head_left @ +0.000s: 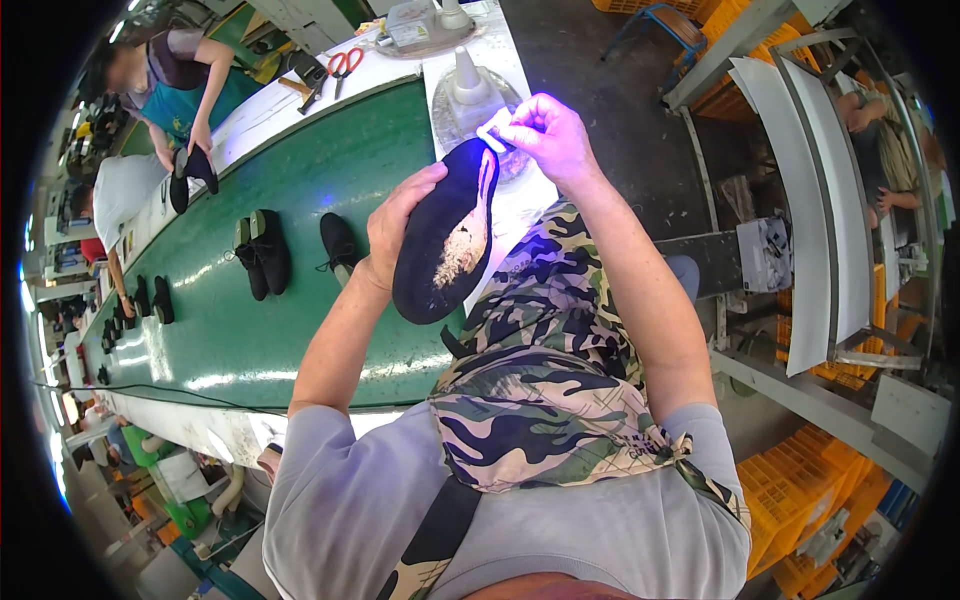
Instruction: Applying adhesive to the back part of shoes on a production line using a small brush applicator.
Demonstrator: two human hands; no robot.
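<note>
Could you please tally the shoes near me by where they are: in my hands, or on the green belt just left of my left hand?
In hand: 1, a dark shoe held sole-up by the left hand, with the right hand at its toe.
On the green belt: 3, a pair and a single shoe.
Total: 4

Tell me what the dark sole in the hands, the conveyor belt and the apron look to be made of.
Sole: likely matte black rubber or foam, with a pale rough patch, perhaps adhesive or scuffing.
Conveyor belt: smooth green rubber or plastic; it shows glossy light reflections.
Apron: woven camouflage cloth, creased and knotted, so probably fabric.
</note>
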